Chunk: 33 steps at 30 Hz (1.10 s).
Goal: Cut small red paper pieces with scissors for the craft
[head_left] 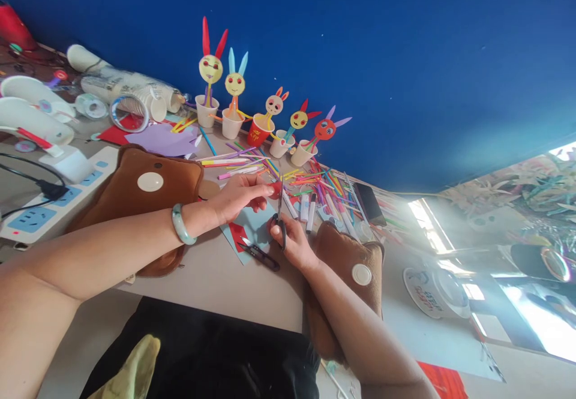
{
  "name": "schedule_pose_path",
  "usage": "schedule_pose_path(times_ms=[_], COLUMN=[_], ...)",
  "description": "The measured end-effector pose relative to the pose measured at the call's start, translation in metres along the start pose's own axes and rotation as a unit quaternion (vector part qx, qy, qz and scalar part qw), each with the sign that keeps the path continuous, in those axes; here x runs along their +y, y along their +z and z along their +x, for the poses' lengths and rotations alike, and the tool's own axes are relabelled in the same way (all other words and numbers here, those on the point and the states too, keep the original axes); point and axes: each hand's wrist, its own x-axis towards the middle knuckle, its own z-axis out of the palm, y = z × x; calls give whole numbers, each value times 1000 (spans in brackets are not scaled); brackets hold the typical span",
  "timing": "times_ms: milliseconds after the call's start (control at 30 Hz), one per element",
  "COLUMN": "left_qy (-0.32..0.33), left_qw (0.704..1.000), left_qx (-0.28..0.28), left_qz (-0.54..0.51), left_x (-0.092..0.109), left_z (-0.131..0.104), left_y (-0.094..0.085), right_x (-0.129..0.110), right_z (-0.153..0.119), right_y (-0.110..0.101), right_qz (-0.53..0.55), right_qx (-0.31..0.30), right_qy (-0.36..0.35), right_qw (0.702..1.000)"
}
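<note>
Between thumb and fingers, my left hand (245,196) pinches a small piece of red paper (275,189). My right hand (293,244) grips a pair of scissors (282,222) by the dark handles, blades pointing up beside the red piece. Whether the blades touch the paper I cannot tell. Below the hands lies a light blue sheet (258,222), partly covered by a scrap of red paper (237,235) and black thread snips (260,256). Several markers (311,210) lie just beyond my right hand.
Paper-cup rabbit figures (233,124) line the blue wall, with coloured sticks (243,162) scattered before them. Brown cushions (162,192) flank the work area. A power strip (67,198) sits at left near stacked paper cups (130,90). A phone (369,204) and bowl (434,291) are at right.
</note>
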Motion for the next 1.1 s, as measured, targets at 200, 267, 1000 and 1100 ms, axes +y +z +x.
schedule_pose_path(times_ms=[200, 267, 1000, 1100], left_qy=[8, 10, 2, 1], left_qw=[1000, 1000, 1000, 1000], left_qx=[3, 4, -1, -2], left_qz=[-7, -2, -2, -2], left_x=[0, 0, 4, 4], left_z=[1, 1, -2, -2], left_y=[0, 0, 4, 4], right_x=[0, 0, 3, 2], right_z=[0, -1, 0, 0], right_y=[0, -1, -1, -1], right_qz=[5, 4, -7, 2], right_qx=[-4, -4, 6, 9], right_qy=[-4, -6, -7, -3], right_qw=[1000, 1000, 1000, 1000])
